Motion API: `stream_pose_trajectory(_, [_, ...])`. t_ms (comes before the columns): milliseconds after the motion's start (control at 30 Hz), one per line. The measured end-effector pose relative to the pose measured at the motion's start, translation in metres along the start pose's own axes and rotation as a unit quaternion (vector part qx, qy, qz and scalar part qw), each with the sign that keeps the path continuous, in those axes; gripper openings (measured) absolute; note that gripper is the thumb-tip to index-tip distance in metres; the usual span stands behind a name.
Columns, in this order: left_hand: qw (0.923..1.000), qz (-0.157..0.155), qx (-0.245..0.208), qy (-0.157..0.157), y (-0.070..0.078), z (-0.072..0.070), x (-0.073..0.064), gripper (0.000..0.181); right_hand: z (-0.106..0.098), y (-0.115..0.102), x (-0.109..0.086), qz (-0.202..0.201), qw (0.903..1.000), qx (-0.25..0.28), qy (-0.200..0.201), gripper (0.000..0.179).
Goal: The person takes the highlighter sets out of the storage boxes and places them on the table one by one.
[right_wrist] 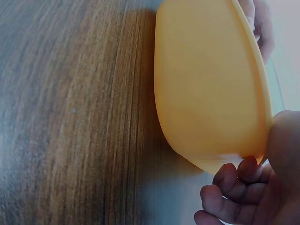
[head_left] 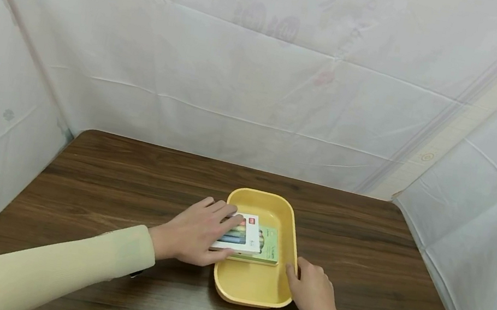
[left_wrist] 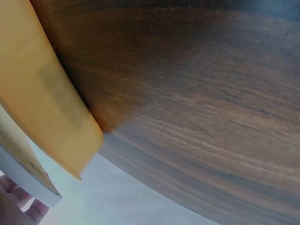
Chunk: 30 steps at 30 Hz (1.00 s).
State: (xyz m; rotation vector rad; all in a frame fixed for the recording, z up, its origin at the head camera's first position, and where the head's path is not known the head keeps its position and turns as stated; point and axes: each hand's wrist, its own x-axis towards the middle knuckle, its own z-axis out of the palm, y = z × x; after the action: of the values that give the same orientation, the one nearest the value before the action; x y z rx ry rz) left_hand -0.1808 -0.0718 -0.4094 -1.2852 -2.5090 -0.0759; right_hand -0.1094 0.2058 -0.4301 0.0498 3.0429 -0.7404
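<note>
— Box [head_left: 238, 233] of markers: left hand [head_left: 195, 231] grips it by the edge, over the yellow tray [head_left: 255, 289]?

— Yes. Right hand [head_left: 314, 294] pinches the tray's rim. A loose grip could tip the box onto the green packet [head_left: 270, 244], or jolt the tray along the table [head_left: 123, 188].

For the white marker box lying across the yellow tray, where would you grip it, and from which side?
Probably by its long edges at the left end, coming from the tray's left. The white marker box lies flat on a green box, its left end overhanging the yellow tray rim, so fingers can get under there. The left hand already grips that end; the right hand holds the tray's right rim.
</note>
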Motion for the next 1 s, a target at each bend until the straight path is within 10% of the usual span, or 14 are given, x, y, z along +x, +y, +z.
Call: stream_pose_trajectory(1000, [0.9998, -0.007, -0.007, 0.017, -0.008, 0.002, -0.014, 0.062, 0.001, -0.001, 0.000, 0.004, 1.0000, -0.003, 0.000, 0.024])
